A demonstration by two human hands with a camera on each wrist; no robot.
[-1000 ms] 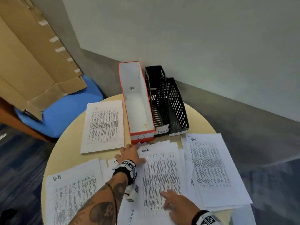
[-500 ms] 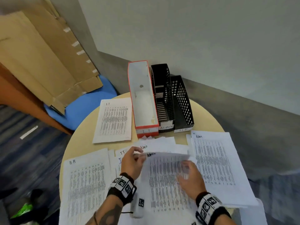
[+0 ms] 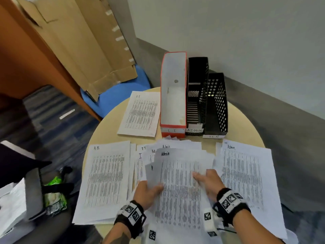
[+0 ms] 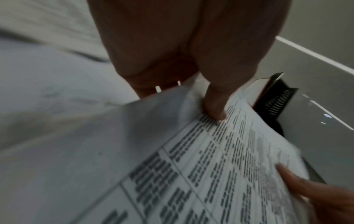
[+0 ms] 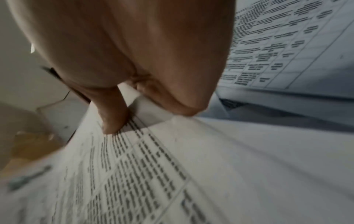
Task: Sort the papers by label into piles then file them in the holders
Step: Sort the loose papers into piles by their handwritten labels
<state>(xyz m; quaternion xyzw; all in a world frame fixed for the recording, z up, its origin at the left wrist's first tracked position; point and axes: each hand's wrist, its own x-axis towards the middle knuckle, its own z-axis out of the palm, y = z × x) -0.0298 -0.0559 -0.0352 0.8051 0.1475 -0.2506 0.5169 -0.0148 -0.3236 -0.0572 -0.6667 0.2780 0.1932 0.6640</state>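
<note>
Both hands [image 3: 177,187] pinching thin, limp printed Admin sheet [image 3: 177,199] w/ thumbs on top

At the back of your desk [image 3: 246,120] three holders stand side by side: the IT holder [image 3: 173,106] at left, the ADMIN holder [image 3: 197,95] in the middle, the third holder [image 3: 218,106] at right. The IT sheet [image 3: 140,114] lies left of them. Nearer to you, the HR pile [image 3: 105,180] lies left, the Admin pile [image 3: 246,176] right.
</note>
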